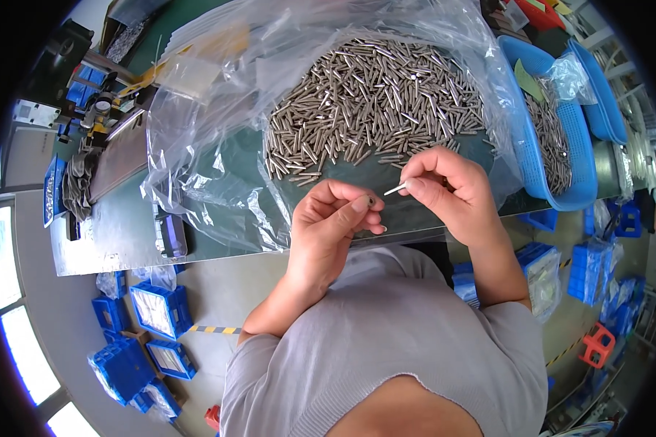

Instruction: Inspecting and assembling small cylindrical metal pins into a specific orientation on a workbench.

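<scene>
My left hand [329,222] is closed, with a small metal pin [371,200] pinched between thumb and forefinger; only its round end shows. Between the thumb and forefinger of my right hand [448,191] is a thin, light-coloured rod [395,189], its free tip pointing toward the left hand. A small gap separates the rod from the pin. Just beyond both hands spreads a large heap of short metal pins [379,95], lying on clear plastic sheeting [219,156] over the green table [131,218].
At the right stands a blue plastic basket [583,156] holding more metal pins and a green slip. Another blue basket [598,95] is beside it. A mechanical fixture [98,109] occupies the table's left end. Blue crates [160,309] sit on the floor, and a red stool [598,345] stands at right.
</scene>
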The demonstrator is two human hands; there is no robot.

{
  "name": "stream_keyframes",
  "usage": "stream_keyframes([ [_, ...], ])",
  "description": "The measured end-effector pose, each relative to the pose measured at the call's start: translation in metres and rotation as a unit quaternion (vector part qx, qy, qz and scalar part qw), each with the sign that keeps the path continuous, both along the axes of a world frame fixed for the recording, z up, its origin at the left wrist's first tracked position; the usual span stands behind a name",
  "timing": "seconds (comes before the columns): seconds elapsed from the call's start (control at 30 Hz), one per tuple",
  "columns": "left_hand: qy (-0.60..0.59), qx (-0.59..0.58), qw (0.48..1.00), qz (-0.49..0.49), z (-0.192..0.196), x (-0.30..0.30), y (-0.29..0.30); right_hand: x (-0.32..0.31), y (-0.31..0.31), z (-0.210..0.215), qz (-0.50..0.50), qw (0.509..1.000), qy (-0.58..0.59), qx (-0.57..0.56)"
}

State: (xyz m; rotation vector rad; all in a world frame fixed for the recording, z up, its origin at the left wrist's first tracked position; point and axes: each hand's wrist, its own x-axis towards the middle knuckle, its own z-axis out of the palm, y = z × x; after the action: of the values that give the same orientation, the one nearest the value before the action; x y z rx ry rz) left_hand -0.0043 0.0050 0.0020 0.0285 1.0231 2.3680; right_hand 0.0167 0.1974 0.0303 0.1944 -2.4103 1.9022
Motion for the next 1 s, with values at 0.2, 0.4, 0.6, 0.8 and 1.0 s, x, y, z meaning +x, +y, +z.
stream_keyframes([
  [0.2,-0.013,-0.007,1.0,-0.012,0.002,0.001,0.003,0.001,-0.008,-0.006,0.035,0.987,-0.029,-0.155],
  [0.4,-0.01,-0.006,1.0,-0.014,0.0,0.001,0.003,0.002,-0.01,-0.007,0.024,0.995,0.007,-0.096],
  [0.6,-0.004,-0.003,1.0,-0.008,0.0,0.003,0.003,-0.002,-0.014,-0.015,0.038,0.997,0.009,-0.073],
  [0.8,0.01,-0.042,0.999,0.002,0.003,0.003,0.003,0.0,-0.01,-0.013,0.054,0.992,-0.069,-0.086],
  [1.0,0.038,-0.04,0.998,-0.004,0.001,0.004,0.006,0.002,-0.007,-0.016,0.072,0.987,-0.099,-0.105],
])
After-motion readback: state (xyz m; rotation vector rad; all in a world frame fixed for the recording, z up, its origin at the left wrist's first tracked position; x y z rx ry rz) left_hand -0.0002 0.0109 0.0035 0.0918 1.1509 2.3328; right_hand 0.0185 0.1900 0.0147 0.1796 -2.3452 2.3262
